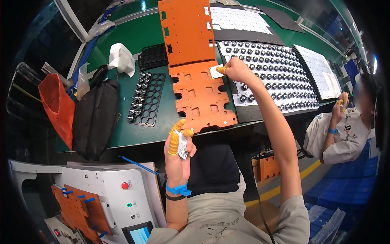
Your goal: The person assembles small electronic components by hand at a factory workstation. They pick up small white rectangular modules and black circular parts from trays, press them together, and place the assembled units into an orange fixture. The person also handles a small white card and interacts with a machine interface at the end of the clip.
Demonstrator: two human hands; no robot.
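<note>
My left hand (174, 162), wearing yellow finger cots, is closed around small white circuit boards (182, 143) near the table's front edge. Between the yellow-covered fingertips of my right hand (240, 72) is another small white board (215, 72). That board is at the upper right of the orange fixture base (202, 95); whether it touches the base I cannot tell. The fixture has cut-out pockets, and its orange lid (189, 32) stands raised behind it. My right forearm passes over part of a white panel (302, 106) with rows of black round parts (271, 76).
A black tray (151, 112) of round holes, partly filled with shiny round parts (139, 99), lies left of the fixture. Beyond are a black bag (97, 118), an orange pouch (59, 105) and white packaging (122, 59). A machine (93, 183) stands lower left; another person (339, 134) sits right.
</note>
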